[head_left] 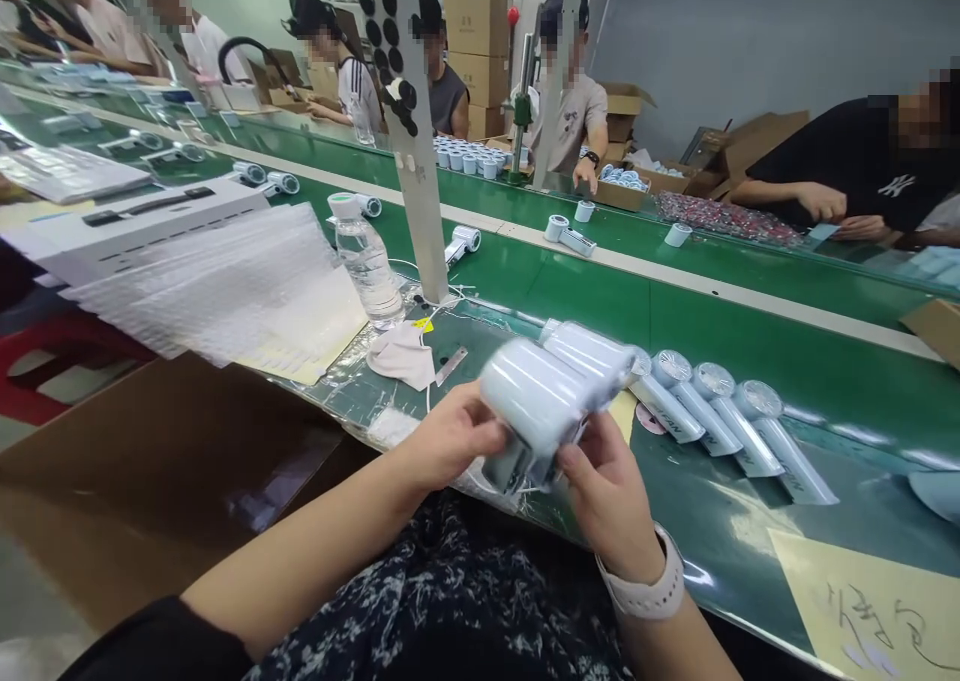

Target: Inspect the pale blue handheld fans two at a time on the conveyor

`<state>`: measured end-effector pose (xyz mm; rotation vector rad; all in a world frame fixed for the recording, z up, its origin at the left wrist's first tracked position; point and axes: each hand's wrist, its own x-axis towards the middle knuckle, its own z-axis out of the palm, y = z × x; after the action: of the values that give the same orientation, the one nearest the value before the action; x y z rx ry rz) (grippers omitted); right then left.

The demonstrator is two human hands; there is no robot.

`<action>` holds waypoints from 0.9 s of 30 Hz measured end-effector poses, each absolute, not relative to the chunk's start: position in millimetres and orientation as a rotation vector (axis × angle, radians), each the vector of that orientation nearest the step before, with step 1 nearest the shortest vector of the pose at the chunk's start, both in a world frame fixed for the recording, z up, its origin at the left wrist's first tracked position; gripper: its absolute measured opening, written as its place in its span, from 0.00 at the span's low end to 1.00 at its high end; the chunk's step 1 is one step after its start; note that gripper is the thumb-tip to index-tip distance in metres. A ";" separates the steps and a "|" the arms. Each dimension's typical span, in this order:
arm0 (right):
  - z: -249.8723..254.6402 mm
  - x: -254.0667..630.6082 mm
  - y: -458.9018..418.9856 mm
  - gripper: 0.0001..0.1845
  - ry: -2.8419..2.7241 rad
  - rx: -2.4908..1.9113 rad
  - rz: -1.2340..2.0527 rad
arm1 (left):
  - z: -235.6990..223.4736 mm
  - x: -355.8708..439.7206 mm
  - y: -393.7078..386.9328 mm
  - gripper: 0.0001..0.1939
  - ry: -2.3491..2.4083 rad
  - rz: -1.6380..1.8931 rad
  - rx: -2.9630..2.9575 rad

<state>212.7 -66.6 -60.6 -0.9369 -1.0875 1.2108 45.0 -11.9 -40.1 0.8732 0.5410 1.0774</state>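
Two light-blue handheld fans [534,386], slightly blurred, are held side by side above the front edge of the table. My left hand [463,429] is closed on the left side of the nearer fan, thumb toward me. From the right, my right hand [609,486] grips their lower part, with its fingertips partly hidden behind them. Just right of the hands, several more handheld fans [724,411] lie in a slanted row on the green table, round heads away from me and handles toward me.
A water bottle [369,261], a face mask [403,356] and a small metal ruler [451,365] lie left of a metal post [420,161]. Stacked plastic sleeves [247,281] stand farther left. Beyond runs a green conveyor belt [675,311], with co-workers across it. Handwritten paper [862,601] lies front right.
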 end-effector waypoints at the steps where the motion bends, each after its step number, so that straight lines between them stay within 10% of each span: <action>1: -58.7 215.6 -66.2 0.29 -1.041 -0.939 1.218 | -41.9 45.9 -9.5 0.22 0.558 1.072 0.877; 27: -58.1 203.2 -73.1 0.23 -0.762 -0.821 1.466 | -28.6 44.0 -19.2 0.19 0.341 0.851 0.961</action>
<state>203.2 -73.1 -58.1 -0.8210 -0.7618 1.4662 44.0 -19.2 -28.6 0.9610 0.3409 0.8509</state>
